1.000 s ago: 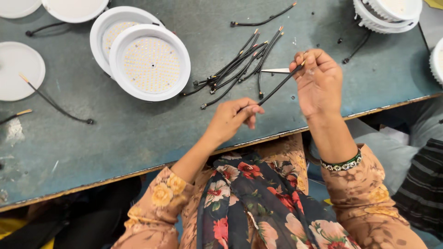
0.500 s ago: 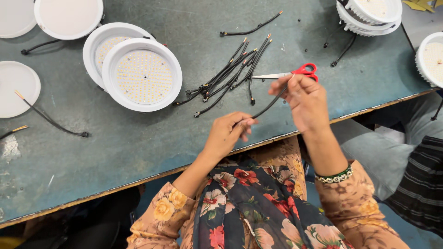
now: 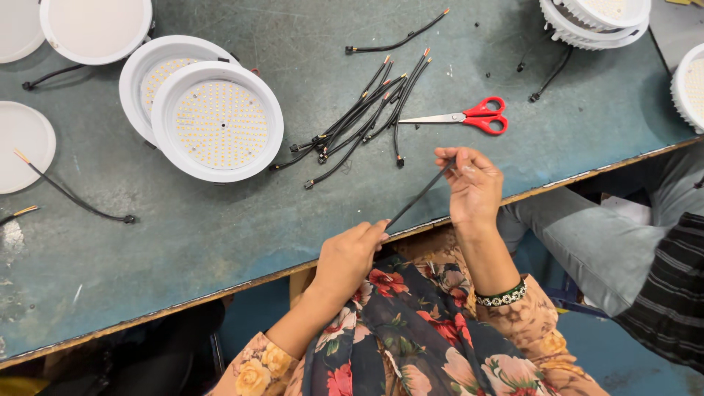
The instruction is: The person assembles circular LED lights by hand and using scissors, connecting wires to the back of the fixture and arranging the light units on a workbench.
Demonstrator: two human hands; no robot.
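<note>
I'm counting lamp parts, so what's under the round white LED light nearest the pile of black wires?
The front LED light lies on a second white LED light, overlapping its lower right part. That one's upper left rim and some LEDs show; the rest, and anything beneath, is covered.

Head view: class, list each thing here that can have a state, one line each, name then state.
Black cable: held taut between both hands, above the table edge.
Left hand: pinching the cable's lower end.
Right hand: pinching the cable's upper end.
Red scissors: lying on the table, blades shut.
Cable pile: loose on the table, untouched.
Round lamp: face up, unlit.
</note>
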